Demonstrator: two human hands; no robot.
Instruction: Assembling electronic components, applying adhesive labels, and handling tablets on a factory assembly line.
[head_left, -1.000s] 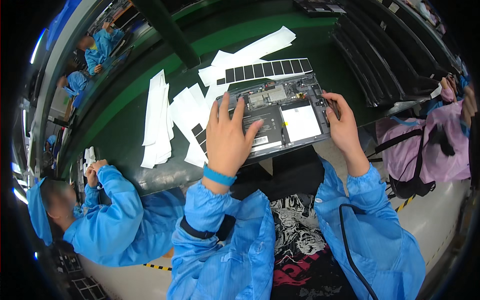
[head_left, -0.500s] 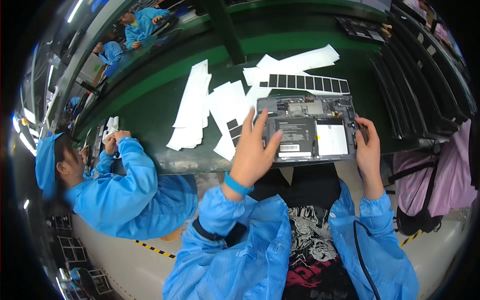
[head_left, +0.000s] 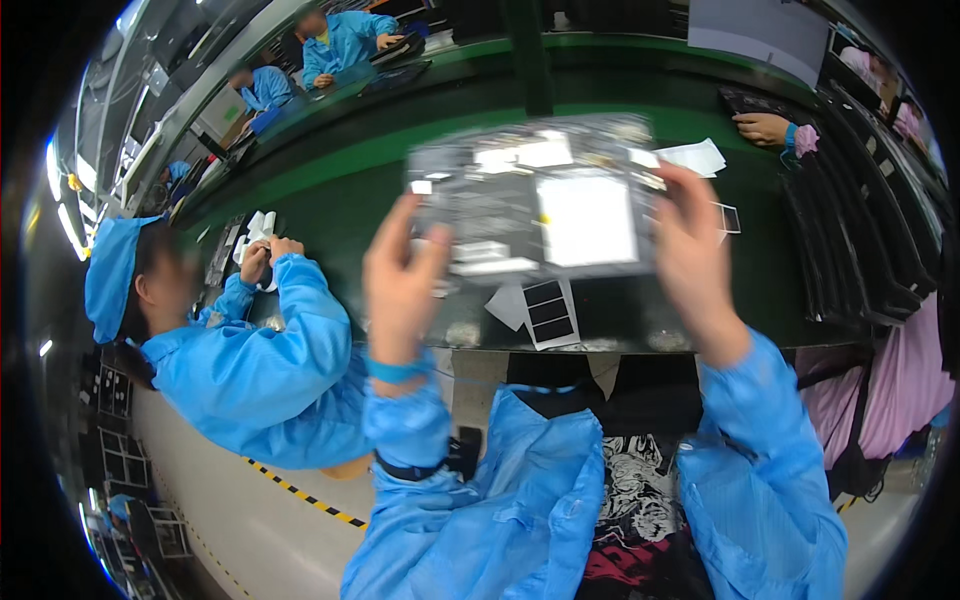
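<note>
An opened laptop base (head_left: 500, 220) hangs above the green table, smeared by motion, its circuit boards and dark battery facing me. A bright white square patch (head_left: 585, 222) covers part of its right half. My left hand (head_left: 402, 275) is closed on its left edge, thumb over the front face. At the right edge my right hand (head_left: 695, 250) grips it too. Below the laptop a white strip with black rectangles (head_left: 550, 315) shows on the table. More white paper (head_left: 697, 157) peeks out behind its right corner; the laptop hides whatever lies between.
A row of black panels (head_left: 850, 210) stands at the right. Another person's hand (head_left: 765, 128) touches a dark panel (head_left: 748, 102) at the far right. To my left a co-worker in blue (head_left: 250, 350) handles white pieces. Pink cloth (head_left: 875, 375) hangs at the right.
The laptop has risen off the table and moved left. My left hand, formerly over its left side with fingers spread, now grips that edge. Another person's hand is now plainly visible at the far right.
</note>
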